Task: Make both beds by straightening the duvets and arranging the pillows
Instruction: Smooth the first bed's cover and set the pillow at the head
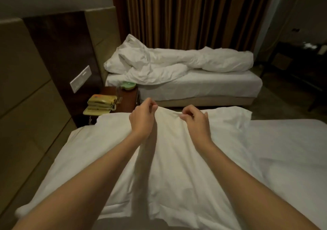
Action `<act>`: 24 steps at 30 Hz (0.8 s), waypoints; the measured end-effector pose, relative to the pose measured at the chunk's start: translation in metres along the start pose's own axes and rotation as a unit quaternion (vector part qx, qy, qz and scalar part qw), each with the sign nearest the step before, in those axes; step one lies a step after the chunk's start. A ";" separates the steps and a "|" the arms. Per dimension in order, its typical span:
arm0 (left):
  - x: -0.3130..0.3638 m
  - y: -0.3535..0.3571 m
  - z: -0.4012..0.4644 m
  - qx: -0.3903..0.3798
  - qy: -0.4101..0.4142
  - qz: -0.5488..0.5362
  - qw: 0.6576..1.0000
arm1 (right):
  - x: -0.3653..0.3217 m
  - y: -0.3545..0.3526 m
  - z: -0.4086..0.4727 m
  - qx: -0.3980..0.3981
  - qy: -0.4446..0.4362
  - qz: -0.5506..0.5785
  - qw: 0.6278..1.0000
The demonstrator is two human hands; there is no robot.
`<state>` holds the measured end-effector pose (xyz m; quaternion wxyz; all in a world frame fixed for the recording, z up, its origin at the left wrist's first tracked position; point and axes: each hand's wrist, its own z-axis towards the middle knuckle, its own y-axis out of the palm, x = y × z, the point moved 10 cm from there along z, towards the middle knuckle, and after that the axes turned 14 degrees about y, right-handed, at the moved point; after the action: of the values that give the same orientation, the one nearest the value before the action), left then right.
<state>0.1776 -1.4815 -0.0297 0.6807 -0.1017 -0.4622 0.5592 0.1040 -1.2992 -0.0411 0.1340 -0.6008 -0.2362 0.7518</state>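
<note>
A white duvet (169, 159) is lifted above the near bed (283, 150), draped toward me. My left hand (142, 119) pinches its far edge, and my right hand (195, 119) pinches the same edge a little to the right. A white pillow (70, 160) lies at the near bed's head, left of the duvet. On the far bed (203, 86) a second duvet (185, 63) lies crumpled in a long heap, with a pillow (115, 64) partly buried under it at the headboard end.
A dark nightstand (126, 98) stands between the beds, holding a yellowish telephone (101, 104) and a green bowl (128, 85). Padded headboard panels (26, 88) run along the left. Brown curtains (194, 14) hang behind the far bed. A dark desk (300, 56) sits at the right.
</note>
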 end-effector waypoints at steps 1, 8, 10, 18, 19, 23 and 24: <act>-0.001 0.011 0.014 -0.012 0.004 0.015 1.000 | 0.001 0.001 0.019 -0.004 0.000 -0.039 0.999; -0.026 0.085 0.024 -0.221 0.079 0.145 0.961 | 0.074 0.031 0.033 -0.123 0.021 -0.352 0.928; -0.029 0.091 0.015 -0.261 0.079 0.151 0.950 | 0.090 0.028 0.027 -0.132 0.039 -0.403 0.905; 0.009 0.069 -0.013 -0.293 0.103 0.148 0.939 | 0.077 -0.023 -0.003 -0.104 0.061 -0.447 0.886; 0.017 0.062 -0.017 -0.290 0.107 0.145 0.940 | 0.071 -0.031 -0.010 -0.096 0.058 -0.448 0.887; 0.054 0.032 -0.038 -0.286 0.122 0.136 0.941 | 0.049 -0.068 -0.051 -0.080 0.058 -0.458 0.883; 0.065 0.024 -0.044 -0.283 0.126 0.134 0.941 | 0.044 -0.079 -0.063 -0.075 0.058 -0.455 0.885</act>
<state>0.1907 -1.4010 -0.0367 0.5957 -0.4208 -0.4937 0.4736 0.1480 -1.1984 -0.0478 0.4294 -0.4783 -0.5315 0.5517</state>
